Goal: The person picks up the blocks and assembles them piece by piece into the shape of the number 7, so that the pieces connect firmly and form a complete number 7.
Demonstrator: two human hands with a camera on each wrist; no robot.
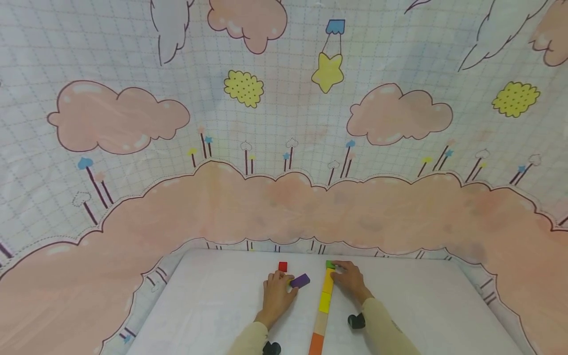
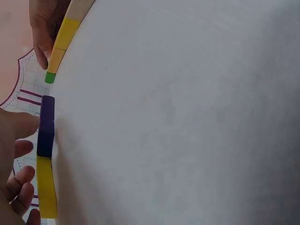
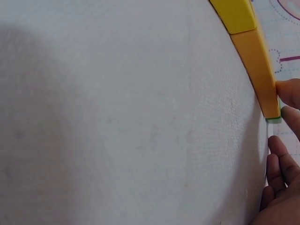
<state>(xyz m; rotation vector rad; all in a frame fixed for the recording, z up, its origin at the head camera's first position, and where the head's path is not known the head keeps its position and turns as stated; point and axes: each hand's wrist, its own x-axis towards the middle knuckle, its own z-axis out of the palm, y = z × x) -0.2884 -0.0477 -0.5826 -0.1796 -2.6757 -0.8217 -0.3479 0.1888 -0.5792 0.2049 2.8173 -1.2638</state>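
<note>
- Your left hand (image 1: 276, 300) is leftmost; its thumb and fingers are bent narrow and hold the purple block near its left end.
- Just beyond these fingers lies a red block (image 1: 282, 266), apart from the purple one.
- A yellow block (image 2: 46, 187) is partly hidden under your left fingers in the head view; in the left wrist view it appears to meet the purple block end to end.
- The purple block (image 1: 300, 281) lies to the right of your left hand, which is the nearer one. Its long axis slants up to the right, across the direction of the row. I judge this angle, and the bare gap to the row, as the relation that matters most.
- The row runs away from you, leaning slightly right: orange block (image 1: 316, 343), tan block (image 1: 320, 323), bright yellow block (image 1: 325, 302), yellow-orange block (image 1: 328, 282), and green block (image 1: 330, 264) at the far end.
- Your right hand (image 1: 351, 281) is rightmost, its fingertips close together at the green and yellow-orange blocks; whether they pinch or only touch, I cannot tell.
- No brand, label or writing can be read anywhere.
</note>
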